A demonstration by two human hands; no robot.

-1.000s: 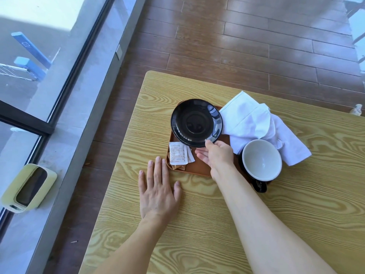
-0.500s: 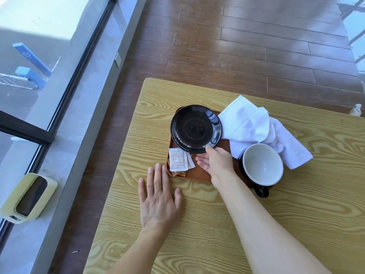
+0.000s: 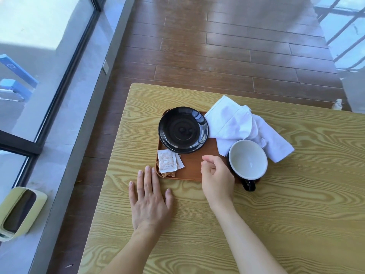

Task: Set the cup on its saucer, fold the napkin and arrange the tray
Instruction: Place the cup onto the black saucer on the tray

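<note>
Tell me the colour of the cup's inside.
White inside the cup, black outside; head view.

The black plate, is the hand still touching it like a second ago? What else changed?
No. The right hand has let go of the shiny black round saucer and pulled back, fingers curled, empty. The left hand stays flat on the light wooden table. Saucer, white-lined black cup, crumpled white napkin and paper packets have not moved.

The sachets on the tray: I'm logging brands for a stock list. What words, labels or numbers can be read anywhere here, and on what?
White sachet: red print in several lines, too small and blurred to read.
Sachet under it: faint slanted print, unreadable.
Blue sign outside the window: a white symbol, no legible text.
Nothing else bears text.
</note>
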